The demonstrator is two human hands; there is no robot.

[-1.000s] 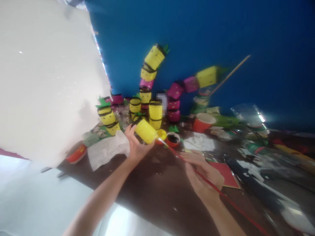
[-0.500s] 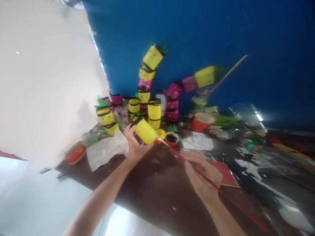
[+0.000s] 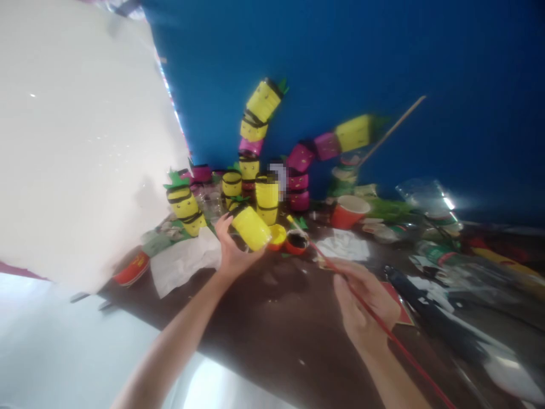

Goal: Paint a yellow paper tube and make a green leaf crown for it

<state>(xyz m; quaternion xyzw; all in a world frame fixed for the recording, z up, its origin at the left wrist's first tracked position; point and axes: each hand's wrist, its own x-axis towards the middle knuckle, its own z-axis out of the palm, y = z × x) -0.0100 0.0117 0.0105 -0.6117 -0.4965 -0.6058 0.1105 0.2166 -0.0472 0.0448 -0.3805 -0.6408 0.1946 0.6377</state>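
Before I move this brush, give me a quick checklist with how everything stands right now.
1. Left hand gripping the yellow container: ok.
2. Right hand holding the red-handled brush: ok.
3. Bristles free of dark color: ok, they look yellow.
4. Bristles apart from the container: ok.
5. Yellow paint cup uncovered: ok, yellow shows inside.
6. Container's surface dry: cannot tell.

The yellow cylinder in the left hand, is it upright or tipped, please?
Tipped: the yellow cylinder slants in the left hand, its sides sloping down rightward.
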